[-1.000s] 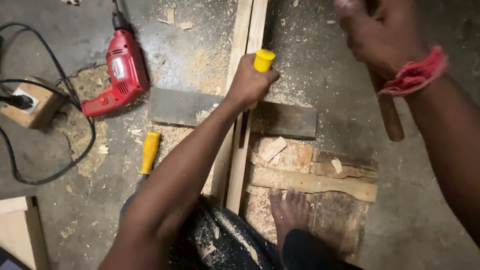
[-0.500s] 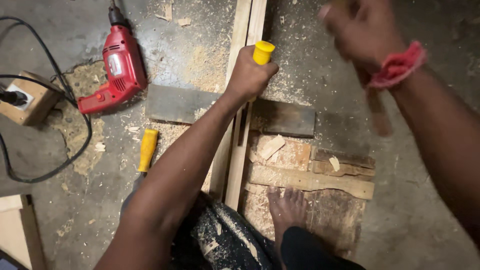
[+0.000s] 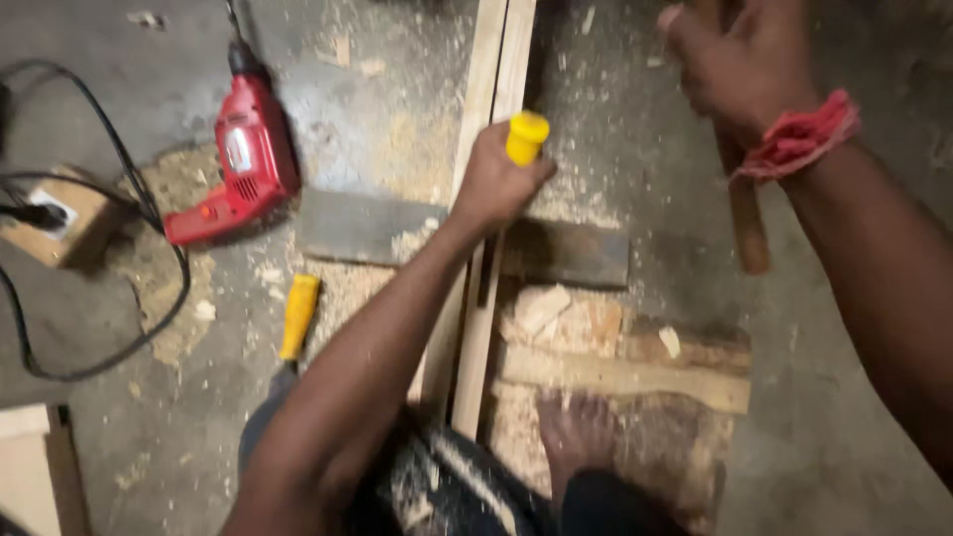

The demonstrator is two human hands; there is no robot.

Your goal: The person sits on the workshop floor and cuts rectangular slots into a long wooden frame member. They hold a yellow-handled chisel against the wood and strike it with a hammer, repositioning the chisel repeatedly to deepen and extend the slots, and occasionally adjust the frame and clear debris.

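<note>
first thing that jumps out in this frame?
The bright yellow plastic tool handle gripped in the left hand at centre, set against the long pale wooden strips. At upper right, the blurred right hand, red cloth band at the wrist, is raised holding a brown wooden handle. A red corded power drill lies on the sawdust-strewn floor at left.

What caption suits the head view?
Left hand grips yellow-handled chisel on wooden strips; right hand raises wooden handle.

We count two yellow-handled tools, one red drill, two long strips, one mallet.
</note>
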